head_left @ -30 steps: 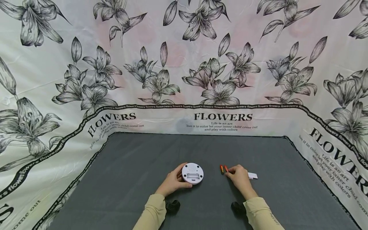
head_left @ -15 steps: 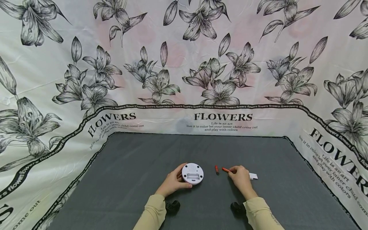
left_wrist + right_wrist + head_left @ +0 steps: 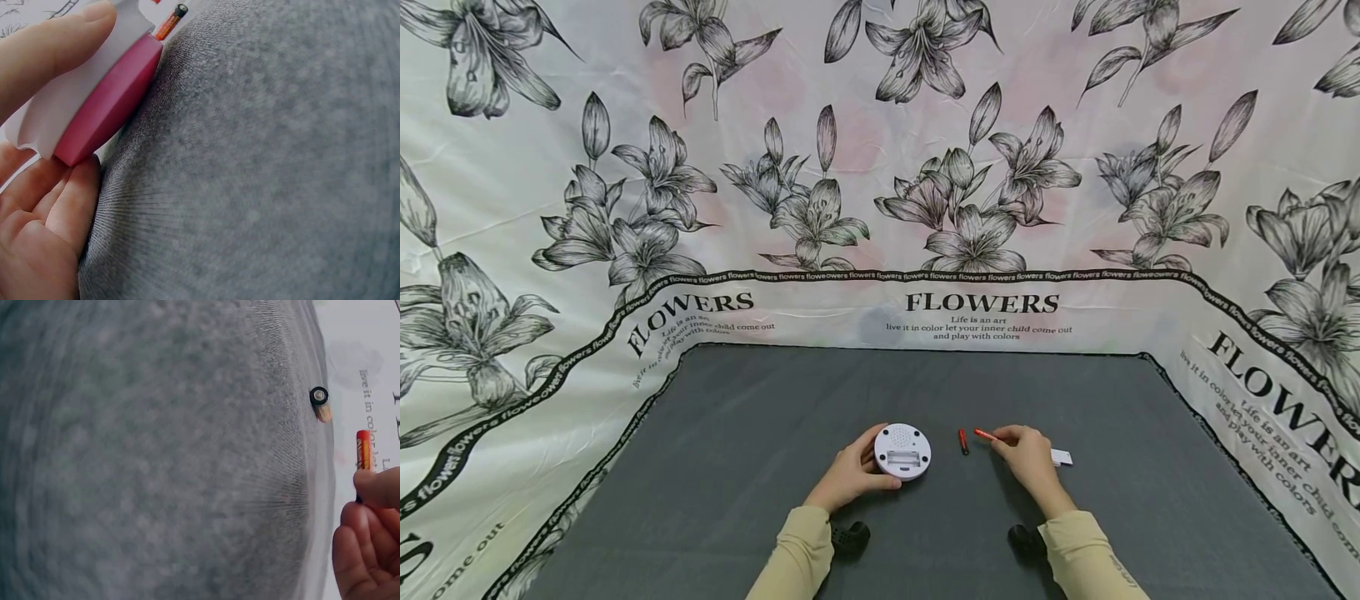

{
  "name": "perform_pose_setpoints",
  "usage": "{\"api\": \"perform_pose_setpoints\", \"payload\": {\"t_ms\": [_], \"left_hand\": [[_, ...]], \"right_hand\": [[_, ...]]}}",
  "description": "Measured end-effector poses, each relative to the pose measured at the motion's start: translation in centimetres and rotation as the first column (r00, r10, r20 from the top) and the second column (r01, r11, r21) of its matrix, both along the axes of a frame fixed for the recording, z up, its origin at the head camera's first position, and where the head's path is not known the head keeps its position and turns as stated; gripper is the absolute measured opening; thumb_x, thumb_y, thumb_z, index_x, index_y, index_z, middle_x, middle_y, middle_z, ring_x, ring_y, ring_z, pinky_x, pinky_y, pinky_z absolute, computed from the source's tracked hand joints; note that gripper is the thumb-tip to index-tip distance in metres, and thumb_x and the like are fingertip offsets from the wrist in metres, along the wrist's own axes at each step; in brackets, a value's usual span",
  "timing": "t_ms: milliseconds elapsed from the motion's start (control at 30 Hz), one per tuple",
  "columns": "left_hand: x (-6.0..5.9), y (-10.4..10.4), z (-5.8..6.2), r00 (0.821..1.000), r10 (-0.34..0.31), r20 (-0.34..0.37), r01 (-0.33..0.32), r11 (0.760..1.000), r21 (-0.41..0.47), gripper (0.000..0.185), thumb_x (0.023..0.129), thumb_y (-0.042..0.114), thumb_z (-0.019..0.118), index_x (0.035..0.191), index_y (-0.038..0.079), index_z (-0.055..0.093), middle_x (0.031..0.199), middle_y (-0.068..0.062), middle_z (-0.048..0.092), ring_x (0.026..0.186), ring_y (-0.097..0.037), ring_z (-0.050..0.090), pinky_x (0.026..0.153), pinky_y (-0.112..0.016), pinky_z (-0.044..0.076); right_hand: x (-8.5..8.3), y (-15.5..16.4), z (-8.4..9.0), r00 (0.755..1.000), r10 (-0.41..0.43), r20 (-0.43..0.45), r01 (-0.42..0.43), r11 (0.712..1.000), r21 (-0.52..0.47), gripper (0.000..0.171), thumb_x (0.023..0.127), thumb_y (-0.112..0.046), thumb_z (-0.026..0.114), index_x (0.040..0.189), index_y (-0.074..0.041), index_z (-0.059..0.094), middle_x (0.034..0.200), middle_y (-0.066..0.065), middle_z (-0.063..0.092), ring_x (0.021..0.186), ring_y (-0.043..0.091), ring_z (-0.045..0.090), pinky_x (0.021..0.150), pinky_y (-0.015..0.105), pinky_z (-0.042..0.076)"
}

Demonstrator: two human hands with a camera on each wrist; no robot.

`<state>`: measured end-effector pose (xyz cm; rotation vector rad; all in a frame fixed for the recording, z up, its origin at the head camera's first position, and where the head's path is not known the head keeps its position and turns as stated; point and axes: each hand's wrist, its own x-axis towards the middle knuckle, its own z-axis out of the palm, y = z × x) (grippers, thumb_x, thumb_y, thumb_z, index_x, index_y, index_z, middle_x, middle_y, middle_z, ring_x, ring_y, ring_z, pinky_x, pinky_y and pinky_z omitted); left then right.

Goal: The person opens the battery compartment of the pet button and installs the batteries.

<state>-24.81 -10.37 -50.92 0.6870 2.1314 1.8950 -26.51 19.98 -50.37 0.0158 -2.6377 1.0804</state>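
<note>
On the grey worktop (image 3: pixel 760 467), the left hand (image 3: pixel 848 475) grips the round white device (image 3: pixel 902 452), while right of it the right hand (image 3: pixel 1028 458) pinches one battery (image 3: pixel 985 434), the other battery (image 3: pixel 962 442) lying between.

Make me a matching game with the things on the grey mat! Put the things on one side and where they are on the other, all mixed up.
Things:
1. round white device
2. battery with the orange end
3. other battery
4. small white cover

Places:
A. lies alone on the mat between the two hands
B. held by the left hand
C. lies on the mat beside the right hand, on its outer side
D. pinched in the right hand's fingertips

Pairs: 1-B, 2-D, 3-A, 4-C
</note>
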Motion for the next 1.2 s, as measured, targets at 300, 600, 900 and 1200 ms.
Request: {"api": "perform_pose_setpoints", "payload": {"t_ms": [300,600,900,1200], "left_hand": [[0.0,0.0,0.2,1.0,0.005,-0.003,-0.005,1.0,0.003,0.087,0.073,0.006,0.08,0.144,0.002,0.03,0.141,-0.015,0.037,0.126,-0.025,0.04,0.094,-0.032,0.043],[0.1,0.0,0.2,1.0,0.009,0.01,-0.009,1.0,-0.003,0.088,0.073,0.004,0.079,0.145,0.003,0.028,0.142,-0.014,0.035,0.127,-0.023,0.038,0.096,-0.032,0.041],[0.1,0.0,0.5,1.0,0.01,0.022,-0.01,1.0,0.007,0.088,0.072,0.002,0.079,0.145,0.004,0.029,0.141,-0.014,0.037,0.125,-0.023,0.041,0.095,-0.033,0.043],[0.1,0.1,0.5,1.0,0.01,0.025,-0.01,1.0,0.01,0.088,0.073,0.002,0.078,0.145,0.002,0.027,0.141,-0.014,0.037,0.124,-0.024,0.042,0.093,-0.034,0.044]], "right_hand": [[0.2,-1.6,0.9,0.999,0.045,-0.009,-0.046,0.999,-0.026,0.012,0.078,-0.004,0.072,0.09,-0.002,0.073,0.084,0.009,0.066,0.073,0.021,0.059,0.059,0.031,0.046],[0.5,-3.1,1.5,0.996,0.082,-0.023,-0.083,0.995,-0.053,0.012,0.077,-0.006,0.075,0.089,-0.005,0.073,0.081,0.005,0.067,0.071,0.017,0.059,0.058,0.029,0.045],[0.5,-5.1,1.3,0.988,0.148,-0.052,-0.152,0.984,-0.092,0.012,0.075,-0.004,0.076,0.087,-0.006,0.073,0.08,0.003,0.067,0.069,0.014,0.058,0.057,0.027,0.046],[0.8,-7.0,1.4,0.977,0.206,-0.056,-0.211,0.972,-0.107,0.011,0.075,-0.003,0.076,0.085,-0.007,0.074,0.081,0.001,0.066,0.071,0.014,0.058,0.059,0.027,0.048]]}}
